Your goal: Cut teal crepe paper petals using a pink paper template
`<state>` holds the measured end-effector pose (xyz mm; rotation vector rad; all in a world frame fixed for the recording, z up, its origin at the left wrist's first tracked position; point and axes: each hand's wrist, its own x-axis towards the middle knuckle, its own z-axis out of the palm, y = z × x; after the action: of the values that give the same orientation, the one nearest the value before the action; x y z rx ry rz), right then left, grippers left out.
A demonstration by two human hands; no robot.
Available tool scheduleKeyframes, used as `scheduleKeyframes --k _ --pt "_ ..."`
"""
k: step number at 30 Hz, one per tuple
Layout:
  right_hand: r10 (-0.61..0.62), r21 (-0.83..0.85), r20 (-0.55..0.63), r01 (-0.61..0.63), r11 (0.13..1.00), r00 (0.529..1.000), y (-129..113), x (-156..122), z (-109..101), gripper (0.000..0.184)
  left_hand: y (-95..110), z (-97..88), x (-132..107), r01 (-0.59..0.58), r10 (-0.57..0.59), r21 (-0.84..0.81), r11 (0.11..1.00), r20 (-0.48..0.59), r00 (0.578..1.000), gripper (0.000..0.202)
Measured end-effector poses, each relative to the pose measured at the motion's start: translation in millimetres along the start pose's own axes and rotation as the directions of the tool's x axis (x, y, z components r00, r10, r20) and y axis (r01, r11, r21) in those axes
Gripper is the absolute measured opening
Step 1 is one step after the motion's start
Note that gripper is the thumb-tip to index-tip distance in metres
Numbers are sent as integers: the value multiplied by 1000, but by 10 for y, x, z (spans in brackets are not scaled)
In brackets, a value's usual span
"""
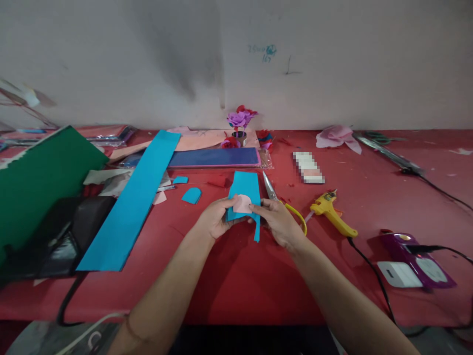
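Note:
My left hand [218, 217] grips the left edge of a folded blue paper strip [246, 183], its thumb over a pale pink paper template [242, 204] with a rounded top. At the right edge my right hand [279, 219] pinches the strip, its thumb on the template's corner. A narrow blue tail hangs from the strip's lower right. Scissors [270, 188] with yellow handles lie beside and partly behind my right hand. Left of the strip rest a cut blue piece [191, 195] with a rounded end and a smaller blue piece [181, 180].
A long blue paper band [129, 202] and green sheet [51, 182] lie left. Paper flowers [241, 119] in a small pot stand at the back. Rightward are a phone-like blurred item [309, 167], yellow glue gun [334, 214], its cord and a purple power strip [419, 261].

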<state>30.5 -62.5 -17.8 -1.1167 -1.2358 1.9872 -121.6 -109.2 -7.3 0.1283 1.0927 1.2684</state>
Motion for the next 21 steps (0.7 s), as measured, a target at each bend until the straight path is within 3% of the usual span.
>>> scheduleKeyframes --k 7,12,21 --pt "77 37 63 -80 996 995 -34 4 -30 18 61 9 -16 87 -89 -30 996 -74 993 18" --pt "88 46 132 -95 994 987 -60 8 -42 15 69 -33 6 108 -108 10 994 -29 994 16" --pt "71 29 119 -75 997 990 -73 -3 -56 19 96 -17 -49 82 -84 40 996 38 996 12"
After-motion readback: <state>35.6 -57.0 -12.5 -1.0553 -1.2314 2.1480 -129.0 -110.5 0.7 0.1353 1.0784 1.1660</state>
